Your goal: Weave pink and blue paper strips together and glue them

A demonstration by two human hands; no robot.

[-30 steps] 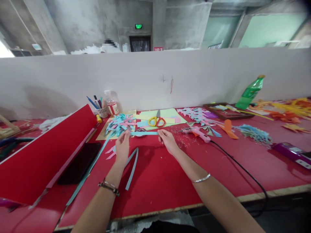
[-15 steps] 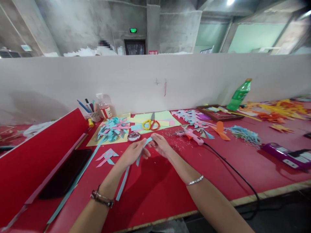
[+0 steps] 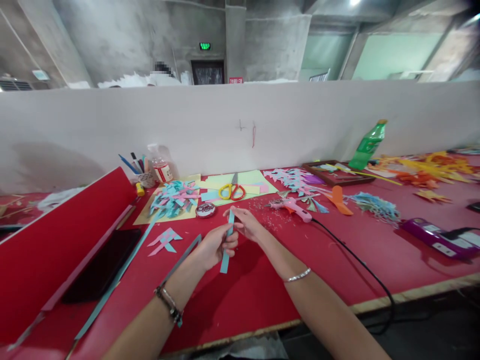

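In front of me a light-blue paper strip [image 3: 225, 261] stands nearly upright. My left hand [image 3: 215, 247] is closed around its middle, fingers curled and thumb against the paper. My right hand [image 3: 247, 224] pinches the strip near its top. A bluish-grey strip [image 3: 183, 256] runs beside my left forearm; whether it joins the held one is hidden. To the left lies a woven pink-and-blue paper piece [image 3: 167, 240]. Just beyond my hands are a round tin [image 3: 206, 210] and scissors with yellow and red handles [image 3: 231, 191].
Folded blue-and-pink paper pieces [image 3: 174, 199] are heaped at the back left. A pink glue gun [image 3: 290, 207] with a black cord lies to the right. Farther right are a green bottle [image 3: 369, 145] and a purple power strip [image 3: 435, 239]. A black phone-like slab [image 3: 103, 267] lies left.
My left hand has shifted right and slightly down. The held strip has turned from slanted to nearly upright, and the loose strip by my left forearm has swung left.
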